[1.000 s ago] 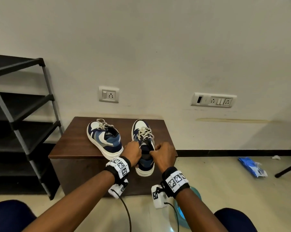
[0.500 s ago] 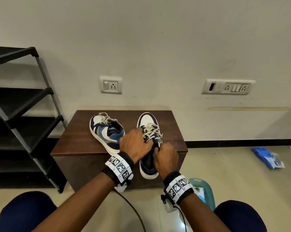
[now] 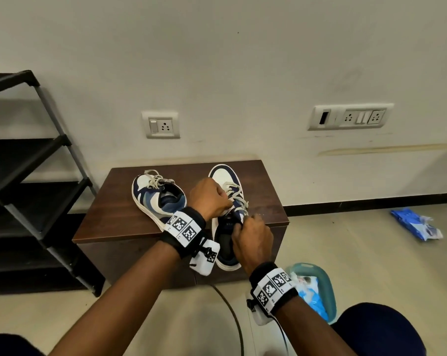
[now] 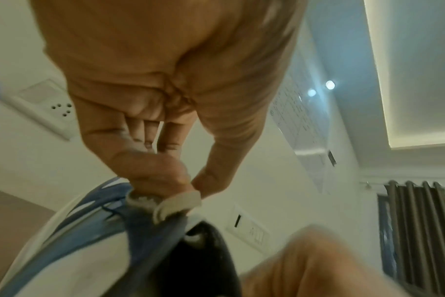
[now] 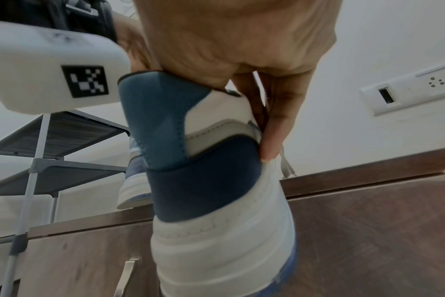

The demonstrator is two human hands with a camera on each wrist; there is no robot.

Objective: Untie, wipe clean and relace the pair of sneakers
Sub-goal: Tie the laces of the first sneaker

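Here, both our hands are on the near shoe. Our left hand (image 3: 209, 199) reaches across from the left, fingers curled, thumb and forefinger pinching a pale lace (image 4: 177, 203) at the top of the tongue; the left wrist view shows that pinch plainly. Our right hand (image 3: 252, 238) sits nearer us on the shoe's right flank, fingers bent down along the collar; the right wrist view shows fingertips (image 5: 269, 148) pressed at the side of the heel and a lace end hanging just beyond them, so we judge it grips the shoe, though whether it also pinches a lace we cannot tell. The near shoe (image 3: 228, 219) lies with its long axis running away from us, heel overhanging the front edge of the cabinet (image 3: 119, 211), white toe pointing at the wall. The laced part lies just ahead of the left hand, so that hand is nearer the work and the right one steadies from behind. The pull, we judge, should come back toward us along that axis. The other shoe (image 3: 158, 199) rests to the left, angled, laces tied, just beside our left wrist. Farther out stand a rack (image 3: 37, 191) on the left, a basin (image 3: 325, 286) by our right knee and a blue packet (image 3: 415, 223) on the floor.
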